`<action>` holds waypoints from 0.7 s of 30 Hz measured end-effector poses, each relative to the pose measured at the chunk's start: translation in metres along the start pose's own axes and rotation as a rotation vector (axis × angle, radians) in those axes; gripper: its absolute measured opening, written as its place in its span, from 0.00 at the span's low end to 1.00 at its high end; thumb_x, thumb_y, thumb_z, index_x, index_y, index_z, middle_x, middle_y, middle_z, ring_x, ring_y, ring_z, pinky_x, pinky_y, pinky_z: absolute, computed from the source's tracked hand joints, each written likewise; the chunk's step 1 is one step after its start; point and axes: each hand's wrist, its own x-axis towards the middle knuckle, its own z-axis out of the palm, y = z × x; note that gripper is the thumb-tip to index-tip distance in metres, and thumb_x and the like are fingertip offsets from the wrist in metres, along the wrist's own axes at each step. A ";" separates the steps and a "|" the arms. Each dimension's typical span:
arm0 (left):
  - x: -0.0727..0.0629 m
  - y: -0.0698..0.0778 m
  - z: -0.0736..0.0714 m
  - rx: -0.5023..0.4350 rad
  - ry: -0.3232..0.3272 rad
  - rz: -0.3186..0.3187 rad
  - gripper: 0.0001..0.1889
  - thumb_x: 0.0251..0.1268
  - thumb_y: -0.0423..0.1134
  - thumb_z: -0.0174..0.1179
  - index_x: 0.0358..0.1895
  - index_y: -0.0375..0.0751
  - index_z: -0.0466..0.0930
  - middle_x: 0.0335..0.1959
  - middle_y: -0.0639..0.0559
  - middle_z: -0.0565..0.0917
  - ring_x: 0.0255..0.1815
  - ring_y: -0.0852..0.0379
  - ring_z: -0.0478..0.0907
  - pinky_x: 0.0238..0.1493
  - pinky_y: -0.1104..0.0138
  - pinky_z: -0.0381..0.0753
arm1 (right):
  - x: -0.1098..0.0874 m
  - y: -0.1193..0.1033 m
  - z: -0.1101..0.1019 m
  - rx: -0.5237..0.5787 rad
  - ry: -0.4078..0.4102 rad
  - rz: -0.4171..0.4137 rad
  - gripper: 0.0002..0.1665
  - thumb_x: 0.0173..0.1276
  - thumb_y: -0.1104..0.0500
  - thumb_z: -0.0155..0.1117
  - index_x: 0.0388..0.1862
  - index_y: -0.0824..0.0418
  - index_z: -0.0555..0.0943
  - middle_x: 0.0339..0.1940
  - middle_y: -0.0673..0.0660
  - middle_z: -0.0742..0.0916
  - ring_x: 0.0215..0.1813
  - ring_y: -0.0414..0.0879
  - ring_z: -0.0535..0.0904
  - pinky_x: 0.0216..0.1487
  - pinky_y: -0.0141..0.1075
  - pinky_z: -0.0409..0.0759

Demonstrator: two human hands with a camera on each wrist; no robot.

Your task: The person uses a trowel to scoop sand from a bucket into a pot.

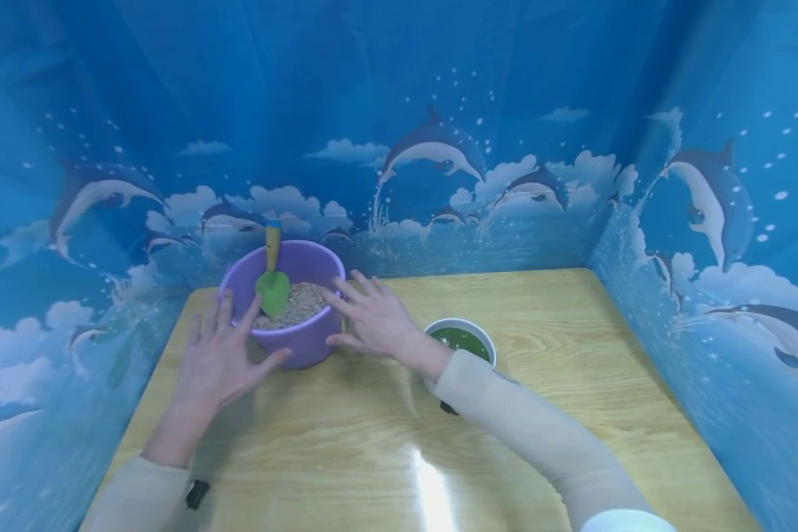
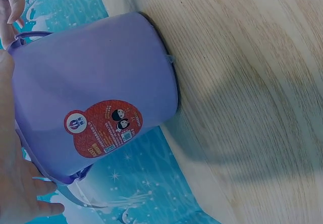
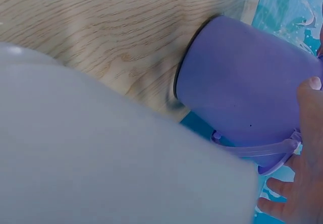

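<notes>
A purple bucket (image 1: 306,346) stands upright toward the back left of the table, with greyish-brown loose material (image 1: 302,301) inside. A small trowel (image 1: 273,292) leans in it, its green blade on the material and its yellow handle sticking up past the rim. My left hand (image 1: 219,358) is spread at the bucket's near left side, fingers straight. On the other side, my right hand (image 1: 379,318) spreads its fingers by the right rim. Neither hand grips anything; whether fingertips touch the rim I cannot tell. In the left wrist view the bucket shows a red sticker (image 2: 108,128).
A white bowl (image 1: 454,322) of green stuff sits right of the bucket, partly hidden behind my right forearm. Blue dolphin-print curtains (image 1: 399,89) rise along the back and both sides of the wooden table (image 1: 558,355). The bucket's handle (image 3: 257,149) hangs at its side.
</notes>
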 end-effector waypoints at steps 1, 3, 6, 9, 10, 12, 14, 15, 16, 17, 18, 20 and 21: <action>-0.001 0.000 0.000 0.002 0.004 0.003 0.58 0.62 0.81 0.55 0.86 0.49 0.50 0.84 0.23 0.47 0.85 0.23 0.46 0.81 0.28 0.46 | -0.001 0.000 0.000 0.000 -0.004 0.000 0.54 0.74 0.19 0.43 0.89 0.41 0.47 0.90 0.53 0.59 0.88 0.59 0.56 0.84 0.57 0.59; -0.002 0.001 0.001 0.003 0.013 0.013 0.58 0.62 0.80 0.56 0.86 0.49 0.51 0.84 0.23 0.49 0.85 0.23 0.46 0.80 0.28 0.47 | -0.002 0.001 0.001 0.006 -0.011 0.000 0.54 0.74 0.18 0.42 0.89 0.41 0.48 0.90 0.53 0.58 0.88 0.59 0.56 0.84 0.57 0.59; -0.003 0.004 0.002 0.002 0.017 0.026 0.58 0.61 0.80 0.57 0.86 0.50 0.51 0.84 0.23 0.51 0.85 0.23 0.47 0.80 0.28 0.49 | -0.005 0.003 0.001 0.009 -0.033 0.005 0.54 0.74 0.18 0.40 0.89 0.42 0.49 0.90 0.53 0.58 0.89 0.59 0.55 0.85 0.57 0.58; -0.001 0.008 0.002 -0.005 0.015 0.032 0.58 0.61 0.81 0.56 0.87 0.51 0.50 0.84 0.23 0.52 0.86 0.23 0.47 0.80 0.28 0.49 | -0.009 0.006 0.000 0.013 -0.039 0.016 0.54 0.74 0.18 0.40 0.89 0.42 0.49 0.90 0.52 0.58 0.89 0.59 0.54 0.85 0.57 0.58; -0.001 0.009 0.002 -0.005 0.014 0.033 0.58 0.61 0.81 0.56 0.87 0.51 0.50 0.84 0.24 0.52 0.86 0.24 0.47 0.80 0.28 0.50 | -0.010 0.007 0.000 0.009 -0.038 0.018 0.54 0.74 0.18 0.40 0.89 0.42 0.49 0.90 0.52 0.58 0.89 0.59 0.55 0.85 0.56 0.58; 0.000 0.011 0.002 -0.007 0.009 0.029 0.58 0.61 0.81 0.56 0.86 0.51 0.51 0.84 0.24 0.51 0.86 0.24 0.46 0.81 0.29 0.50 | -0.011 0.010 0.000 0.009 -0.026 0.014 0.54 0.74 0.18 0.41 0.89 0.42 0.48 0.90 0.52 0.59 0.88 0.60 0.56 0.85 0.56 0.58; 0.001 0.014 0.001 -0.008 0.004 0.031 0.58 0.61 0.80 0.57 0.86 0.51 0.51 0.84 0.24 0.51 0.86 0.24 0.46 0.81 0.30 0.49 | -0.012 0.013 0.000 0.003 -0.022 0.014 0.54 0.74 0.18 0.40 0.89 0.41 0.48 0.90 0.52 0.59 0.88 0.60 0.56 0.85 0.56 0.58; 0.002 0.015 0.001 -0.007 0.000 0.032 0.58 0.61 0.80 0.57 0.87 0.52 0.50 0.84 0.25 0.51 0.86 0.25 0.45 0.82 0.30 0.48 | -0.013 0.014 0.000 -0.001 -0.025 0.015 0.54 0.74 0.17 0.39 0.89 0.41 0.48 0.90 0.52 0.58 0.88 0.60 0.56 0.85 0.56 0.58; 0.002 0.016 0.000 -0.005 -0.005 0.033 0.57 0.61 0.80 0.56 0.87 0.52 0.50 0.85 0.25 0.50 0.86 0.25 0.45 0.82 0.31 0.48 | -0.013 0.015 0.000 -0.005 -0.028 0.016 0.54 0.74 0.17 0.38 0.89 0.41 0.47 0.90 0.52 0.58 0.88 0.60 0.56 0.85 0.56 0.58; 0.003 0.017 0.000 -0.005 -0.008 0.034 0.58 0.61 0.81 0.56 0.87 0.53 0.49 0.85 0.25 0.50 0.87 0.25 0.44 0.82 0.31 0.48 | -0.014 0.016 0.000 -0.003 -0.032 0.017 0.54 0.73 0.17 0.37 0.89 0.41 0.47 0.90 0.52 0.58 0.89 0.60 0.55 0.85 0.56 0.58; 0.003 0.018 0.001 -0.004 -0.009 0.037 0.58 0.61 0.81 0.56 0.87 0.53 0.49 0.85 0.25 0.50 0.87 0.25 0.44 0.82 0.31 0.47 | -0.015 0.016 -0.001 -0.004 -0.038 0.020 0.54 0.73 0.17 0.36 0.89 0.41 0.46 0.90 0.52 0.57 0.89 0.60 0.55 0.85 0.56 0.58; 0.004 0.020 0.001 -0.001 -0.007 0.043 0.58 0.61 0.81 0.56 0.87 0.53 0.49 0.85 0.26 0.50 0.87 0.25 0.43 0.82 0.31 0.47 | -0.016 0.018 -0.001 0.008 -0.044 0.024 0.54 0.73 0.17 0.37 0.89 0.41 0.47 0.90 0.52 0.57 0.89 0.60 0.54 0.85 0.56 0.58; 0.004 0.021 0.002 0.001 -0.004 0.047 0.58 0.61 0.81 0.56 0.87 0.53 0.49 0.85 0.26 0.50 0.87 0.25 0.43 0.82 0.31 0.47 | -0.017 0.019 -0.001 0.013 -0.040 0.023 0.54 0.74 0.17 0.38 0.89 0.42 0.48 0.90 0.52 0.57 0.89 0.60 0.55 0.85 0.57 0.58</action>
